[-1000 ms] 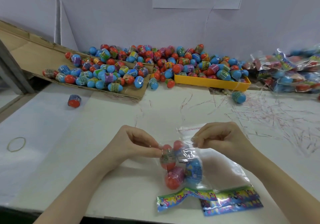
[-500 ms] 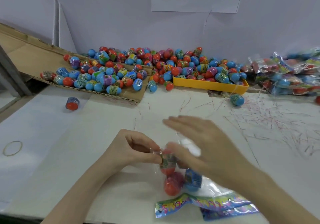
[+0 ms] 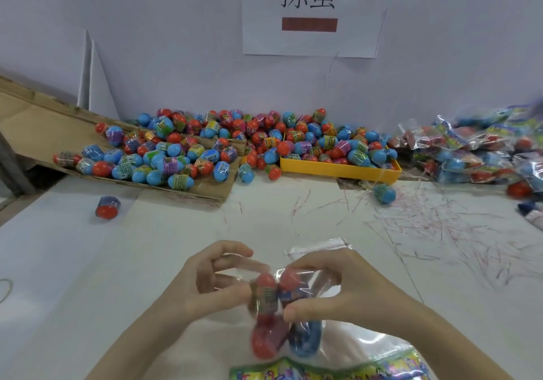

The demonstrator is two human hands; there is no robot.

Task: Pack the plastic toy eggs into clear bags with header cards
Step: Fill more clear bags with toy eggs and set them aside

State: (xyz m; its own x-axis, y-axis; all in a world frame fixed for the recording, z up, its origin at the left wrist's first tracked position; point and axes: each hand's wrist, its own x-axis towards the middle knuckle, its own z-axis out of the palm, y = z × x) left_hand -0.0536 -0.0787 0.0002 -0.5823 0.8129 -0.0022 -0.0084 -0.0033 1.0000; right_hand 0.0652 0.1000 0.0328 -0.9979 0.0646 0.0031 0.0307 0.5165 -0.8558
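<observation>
While both hands close on it near the front edge of the white table (image 3: 88, 262), the clear plastic bag (image 3: 320, 265) of red-and-blue plastic toy eggs (image 3: 269, 337) runs lengthwise toward the person, open mouth away and colourful printed header card (image 3: 323, 372) nearest. The left hand (image 3: 211, 282) pinches the film beside the upper eggs; the right hand (image 3: 332, 291) curls round that pair from the other side, the lower eggs lying just below both grips

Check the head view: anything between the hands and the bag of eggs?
Nothing visible. Left hand and right hand both already grip the clear bag holding the eggs. The loose egg lies far off to the left.
</observation>
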